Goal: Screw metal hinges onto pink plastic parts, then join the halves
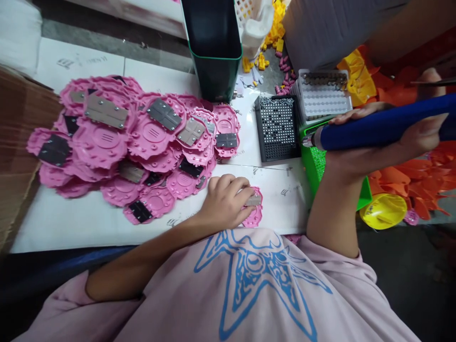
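Observation:
My left hand [226,202] rests on a pink plastic part [253,217] with a grey metal plate [253,200], at the table's front edge; its fingers are curled over the part's left side. Raised at the right, my right hand [388,142] is wrapped round a blue power screwdriver [374,124], whose metal tip points left over a green tray [318,164]. Left of that tray sits a black perforated tray [280,135] filled with small screws. A large heap of pink parts [103,142], many with grey or black plates screwed on, covers the table's left side.
A tall dark green bin [217,71] stands at the back. White plastic trays [324,97], a yellow bowl-like part [383,211] and orange parts [406,183] lie at the right. Yellow pieces [276,28] are scattered behind. A cardboard box [24,142] borders the left.

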{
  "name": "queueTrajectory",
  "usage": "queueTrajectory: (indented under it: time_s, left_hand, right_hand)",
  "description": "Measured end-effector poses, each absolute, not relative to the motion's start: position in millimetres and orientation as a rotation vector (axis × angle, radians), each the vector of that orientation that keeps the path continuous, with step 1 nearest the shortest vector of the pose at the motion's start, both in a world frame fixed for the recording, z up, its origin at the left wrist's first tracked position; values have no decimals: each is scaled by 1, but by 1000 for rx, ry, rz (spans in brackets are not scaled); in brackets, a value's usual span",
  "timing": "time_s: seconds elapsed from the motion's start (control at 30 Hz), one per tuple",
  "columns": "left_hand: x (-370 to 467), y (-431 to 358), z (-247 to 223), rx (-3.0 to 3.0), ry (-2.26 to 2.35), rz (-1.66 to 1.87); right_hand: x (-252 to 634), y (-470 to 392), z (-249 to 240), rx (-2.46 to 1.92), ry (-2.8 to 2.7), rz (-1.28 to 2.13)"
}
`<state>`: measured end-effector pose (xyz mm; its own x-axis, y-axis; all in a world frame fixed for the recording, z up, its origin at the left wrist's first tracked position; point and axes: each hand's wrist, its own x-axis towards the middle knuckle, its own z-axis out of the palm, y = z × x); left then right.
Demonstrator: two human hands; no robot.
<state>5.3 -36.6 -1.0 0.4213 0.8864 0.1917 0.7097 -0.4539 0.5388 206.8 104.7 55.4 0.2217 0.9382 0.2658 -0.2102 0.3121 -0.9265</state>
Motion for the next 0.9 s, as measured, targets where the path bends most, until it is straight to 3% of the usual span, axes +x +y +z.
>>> queueTrajectory:
  time_s: [0.13,0.83,0.9]
  left_hand:
    - [6,-37,0,2303,1360,644]
    - [6,-37,0,2299,1368,624]
    - [5,-37,0,2296,1366,621]
  right_hand:
    - [202,107,55,-743,-1137,603]
    - [207,110,50,-787,-1110,615]
    - [206,109,53,-895,-1021,797]
